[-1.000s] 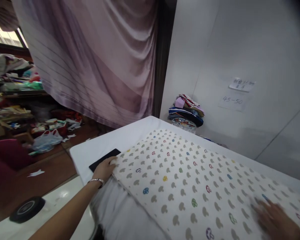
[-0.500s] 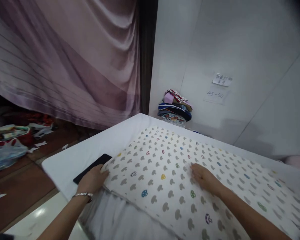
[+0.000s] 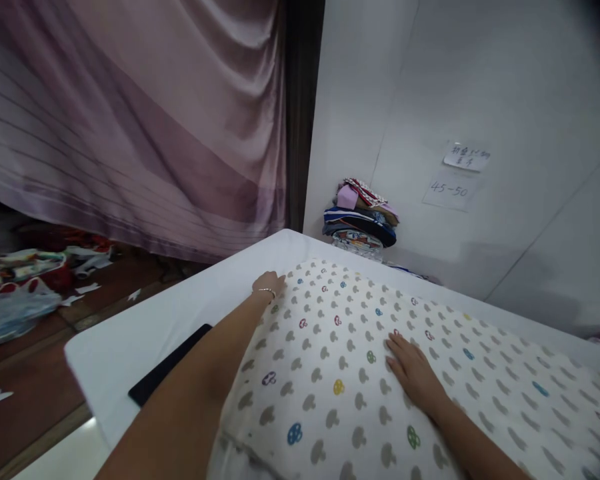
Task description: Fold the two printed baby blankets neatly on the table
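A white cloth [image 3: 325, 360] printed with grey and coloured mushrooms lies spread over the white table. Its near left corner hangs at the table's front edge. My left hand [image 3: 269, 283], with a bracelet at the wrist, is at the cloth's far left edge. Its fingers look closed on that edge, though their tips are partly hidden. On the middle of the cloth my right hand [image 3: 414, 372] lies flat, fingers stretched out. A flat black object [image 3: 167, 363] rests on the table beside my left forearm, which covers part of it.
The white table [image 3: 125, 333] meets a grey wall bearing two paper notes [image 3: 457, 173]. Behind its far edge rises a pile of folded clothes [image 3: 363, 213]. A pink-purple curtain [image 3: 195, 133] hangs on the left, with a plastic bag [image 3: 23, 307] and paper scraps on the floor below.
My left hand has moved from the cloth's near left corner to its far left edge. My right hand has stayed on the cloth, now lying flatter. The view has shifted slightly.
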A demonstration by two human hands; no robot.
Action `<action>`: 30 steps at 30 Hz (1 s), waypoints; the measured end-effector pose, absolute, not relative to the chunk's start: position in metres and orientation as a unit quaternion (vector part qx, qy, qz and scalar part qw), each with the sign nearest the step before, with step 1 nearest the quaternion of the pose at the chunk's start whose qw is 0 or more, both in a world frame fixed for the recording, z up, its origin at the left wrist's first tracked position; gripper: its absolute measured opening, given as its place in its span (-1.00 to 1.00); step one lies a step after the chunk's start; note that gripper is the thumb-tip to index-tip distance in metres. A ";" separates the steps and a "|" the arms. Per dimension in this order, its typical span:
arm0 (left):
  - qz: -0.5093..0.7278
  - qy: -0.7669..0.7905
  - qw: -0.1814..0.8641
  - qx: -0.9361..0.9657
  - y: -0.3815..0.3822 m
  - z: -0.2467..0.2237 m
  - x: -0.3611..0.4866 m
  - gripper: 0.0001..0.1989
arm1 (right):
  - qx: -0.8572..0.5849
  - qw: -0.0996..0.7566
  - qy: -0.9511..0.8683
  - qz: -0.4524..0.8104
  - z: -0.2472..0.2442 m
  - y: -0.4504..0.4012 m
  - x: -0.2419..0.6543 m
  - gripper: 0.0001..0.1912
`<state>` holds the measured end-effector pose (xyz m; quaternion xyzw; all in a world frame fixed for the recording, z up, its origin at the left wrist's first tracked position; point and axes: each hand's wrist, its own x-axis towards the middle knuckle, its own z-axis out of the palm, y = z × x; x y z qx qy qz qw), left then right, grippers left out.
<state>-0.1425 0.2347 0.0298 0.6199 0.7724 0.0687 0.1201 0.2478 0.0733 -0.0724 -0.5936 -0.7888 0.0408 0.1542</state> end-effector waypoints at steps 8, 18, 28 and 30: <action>0.040 0.790 0.148 0.594 0.296 0.010 -0.117 -0.67 | -0.596 0.150 -0.789 0.015 -0.082 0.071 0.251 -0.49; 0.040 0.552 0.040 0.832 0.213 -0.001 -0.025 -0.77 | -0.584 0.172 -0.793 0.024 -0.071 0.070 0.246 -0.52; 0.013 0.506 0.061 0.860 0.180 0.005 -0.014 -0.70 | -0.598 0.168 -0.782 0.055 -0.057 0.069 0.241 -0.54; 0.027 0.486 0.059 0.872 0.184 0.002 -0.003 -0.70 | -0.598 0.168 -0.782 0.058 -0.056 0.069 0.241 -0.54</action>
